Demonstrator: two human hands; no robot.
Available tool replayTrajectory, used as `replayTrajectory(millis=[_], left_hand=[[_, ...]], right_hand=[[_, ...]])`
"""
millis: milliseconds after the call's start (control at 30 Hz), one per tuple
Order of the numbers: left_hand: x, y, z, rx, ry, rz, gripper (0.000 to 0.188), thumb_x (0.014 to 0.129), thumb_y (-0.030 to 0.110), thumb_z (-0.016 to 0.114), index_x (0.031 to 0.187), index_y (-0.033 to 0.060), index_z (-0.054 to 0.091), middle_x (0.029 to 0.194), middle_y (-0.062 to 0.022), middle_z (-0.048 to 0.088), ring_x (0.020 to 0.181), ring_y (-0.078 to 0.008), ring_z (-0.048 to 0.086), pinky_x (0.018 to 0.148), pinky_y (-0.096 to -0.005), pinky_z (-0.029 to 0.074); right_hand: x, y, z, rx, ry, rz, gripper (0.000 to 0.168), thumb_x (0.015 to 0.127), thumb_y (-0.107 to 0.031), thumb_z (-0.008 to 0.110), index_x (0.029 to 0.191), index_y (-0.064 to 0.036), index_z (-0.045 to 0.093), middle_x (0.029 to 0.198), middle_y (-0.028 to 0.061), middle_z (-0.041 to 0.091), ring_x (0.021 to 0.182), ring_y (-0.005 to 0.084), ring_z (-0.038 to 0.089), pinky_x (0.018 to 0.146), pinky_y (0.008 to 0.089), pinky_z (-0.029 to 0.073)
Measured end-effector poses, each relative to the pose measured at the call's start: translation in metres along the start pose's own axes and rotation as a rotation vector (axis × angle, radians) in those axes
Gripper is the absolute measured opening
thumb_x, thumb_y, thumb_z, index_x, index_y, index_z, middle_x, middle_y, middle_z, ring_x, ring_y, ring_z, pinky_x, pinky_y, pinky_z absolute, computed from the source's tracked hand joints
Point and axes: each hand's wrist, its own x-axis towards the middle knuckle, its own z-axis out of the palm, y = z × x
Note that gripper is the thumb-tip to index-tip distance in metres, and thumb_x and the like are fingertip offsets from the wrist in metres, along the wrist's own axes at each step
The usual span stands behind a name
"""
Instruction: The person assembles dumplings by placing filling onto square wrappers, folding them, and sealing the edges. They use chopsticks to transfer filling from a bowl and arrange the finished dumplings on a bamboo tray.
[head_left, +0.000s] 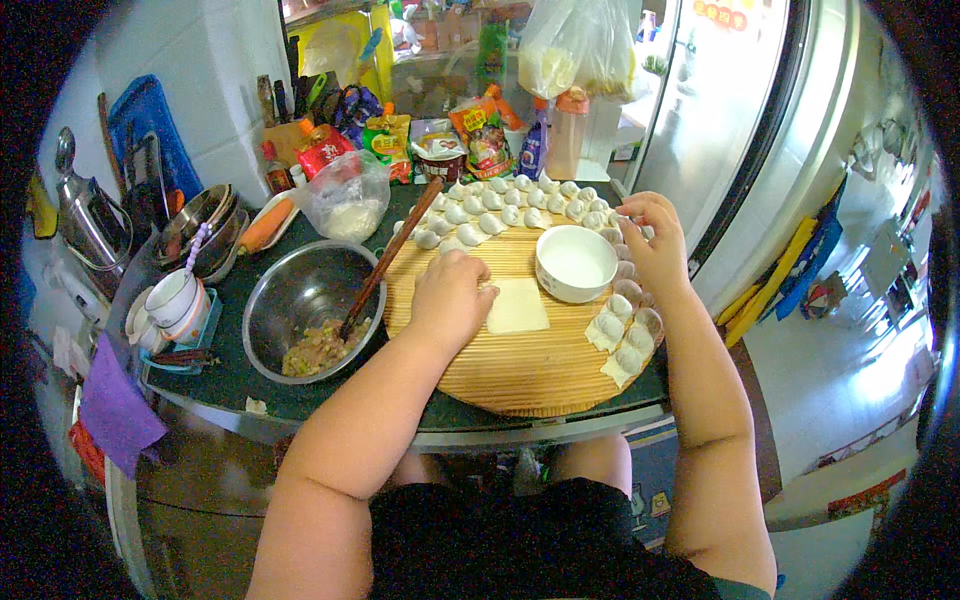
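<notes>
My left hand (454, 296) rests at the left edge of a stack of square dough wrappers (517, 306), its fingers touching the stack. The wrappers lie on a round ribbed board (517, 375). My right hand (654, 236) is raised at the board's upper right rim, thumb and fingers bent together beside the folded dumplings; whether something is between them cannot be told. Rows of folded dumplings (491, 201) line the board's back and right side. A white bowl (576, 262) stands between the hands. Wooden chopsticks (390, 259) lean in a steel bowl (315, 311) holding minced filling (322, 349).
Behind the board stand sauce pouches (386, 142) and a bottle with a pink cap (568, 135). A plastic bag with white contents (351, 202) and a carrot (266, 225) lie at the back left. Stacked cups (178, 304) sit at the counter's left end.
</notes>
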Motion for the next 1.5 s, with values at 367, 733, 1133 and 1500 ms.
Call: replayTrajectory(millis=[367,733,1133,1500], left_hand=[[0.002,0.000,-0.001,-0.113,-0.080,0.059,0.012,0.076,0.016,0.063,0.080,0.0054,0.059,0.082,-0.0146,0.059,0.080,-0.0335,0.057,0.070,-0.0427,0.045],[0.003,0.014,-0.020,-0.375,-0.103,0.121,0.010,0.075,0.007,0.061,0.084,0.0048,0.056,0.085,-0.0125,0.058,0.080,-0.0274,0.058,0.068,-0.0362,0.046],[-0.001,0.020,-0.018,-1.362,-0.603,-0.213,0.029,0.094,0.022,0.045,0.111,-0.0003,0.053,0.102,-0.0081,0.060,0.093,-0.0147,0.058,0.082,-0.0293,0.047],[-0.005,0.023,-0.024,-1.173,-0.680,-0.276,0.031,0.093,0.023,0.044,0.109,-0.0015,0.055,0.101,-0.0087,0.061,0.094,-0.0170,0.059,0.085,-0.0330,0.047]], right_hand=[[0.009,-0.105,0.019,-0.029,-0.464,-0.201,0.026,0.073,-0.018,0.067,0.097,-0.008,0.063,0.102,0.0123,0.059,0.103,0.0293,0.053,0.091,0.0379,0.041],[0.006,-0.085,0.047,-0.221,-0.651,-0.179,0.020,0.066,-0.022,0.071,0.082,-0.011,0.064,0.090,0.0070,0.061,0.096,0.0274,0.054,0.086,0.0413,0.036],[0.006,-0.093,0.020,0.370,-0.496,0.133,0.016,0.075,-0.014,0.066,0.088,-0.003,0.065,0.081,0.0075,0.064,0.079,0.0179,0.060,0.072,0.0303,0.047],[0.000,-0.095,0.018,0.423,-0.593,0.226,0.011,0.078,-0.013,0.064,0.082,-0.003,0.063,0.076,0.0055,0.058,0.070,0.0125,0.054,0.065,0.0266,0.044]])
